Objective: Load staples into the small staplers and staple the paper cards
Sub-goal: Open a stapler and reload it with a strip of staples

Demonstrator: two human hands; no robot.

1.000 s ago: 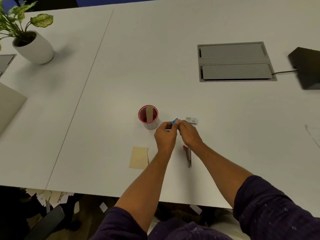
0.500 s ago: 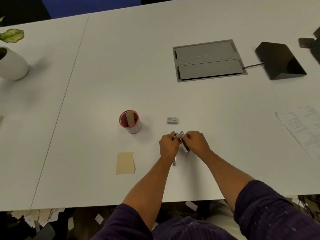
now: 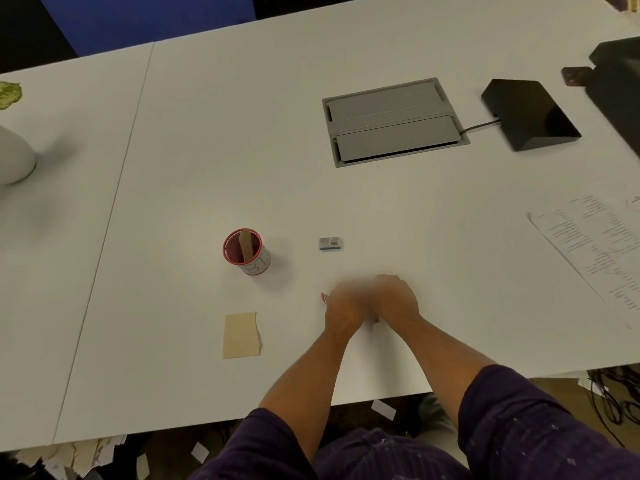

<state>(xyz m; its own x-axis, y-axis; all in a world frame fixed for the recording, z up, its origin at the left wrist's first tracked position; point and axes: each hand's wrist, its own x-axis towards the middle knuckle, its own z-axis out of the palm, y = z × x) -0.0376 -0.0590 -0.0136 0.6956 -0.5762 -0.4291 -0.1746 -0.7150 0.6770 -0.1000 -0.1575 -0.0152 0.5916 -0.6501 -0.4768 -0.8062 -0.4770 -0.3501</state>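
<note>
Your left hand [image 3: 343,311] and right hand [image 3: 394,299] are pressed together over the worktop [image 3: 381,209], blurred; can't tell what either grips, a red stapler [image 3: 323,297] tip peeks out left. Staple box [image 3: 330,243] sits just beyond, card [image 3: 241,335] to the left. Risk: 2 hurried hands could spill or misfeed staples.
</note>
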